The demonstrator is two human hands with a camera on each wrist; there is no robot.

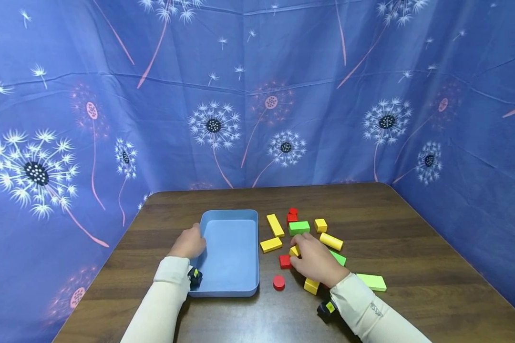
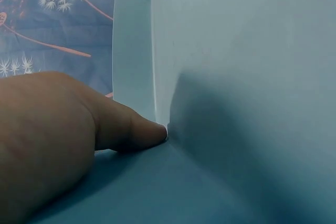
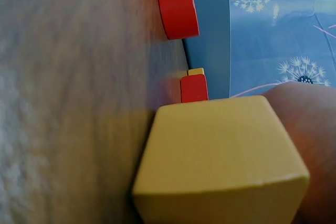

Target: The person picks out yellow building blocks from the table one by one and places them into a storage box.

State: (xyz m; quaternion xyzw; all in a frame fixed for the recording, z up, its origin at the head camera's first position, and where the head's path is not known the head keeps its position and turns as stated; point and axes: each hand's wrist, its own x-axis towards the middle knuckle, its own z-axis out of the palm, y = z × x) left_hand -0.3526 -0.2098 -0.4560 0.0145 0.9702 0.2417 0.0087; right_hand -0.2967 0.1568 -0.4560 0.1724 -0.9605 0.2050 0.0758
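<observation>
A shallow blue tray (image 1: pixel 229 257) lies on the table's left half. My left hand (image 1: pixel 190 243) grips its left wall, the thumb (image 2: pixel 139 132) down inside against the floor of the tray. Over the loose blocks, my right hand (image 1: pixel 317 259) reaches with fingers bent and pinches a yellow block (image 1: pixel 294 250) between thumb and fingertips. Beside that thumb is a red block (image 1: pixel 285 261), and nearer me lies a red disc (image 1: pixel 279 282). Another yellow block (image 1: pixel 311 286) sits under the palm side and fills much of the right wrist view, hiding the fingertips there.
Beyond the right hand lie a green block (image 1: pixel 299 228), a yellow cube (image 1: pixel 320 225), a yellow cylinder (image 1: pixel 331 241) and red pieces (image 1: pixel 292 217). Two yellow bars (image 1: pixel 271 245) flank the tray's right side. A light green block (image 1: pixel 371 282) lies right of the wrist. A blue patterned cloth (image 1: pixel 249 95) hangs behind.
</observation>
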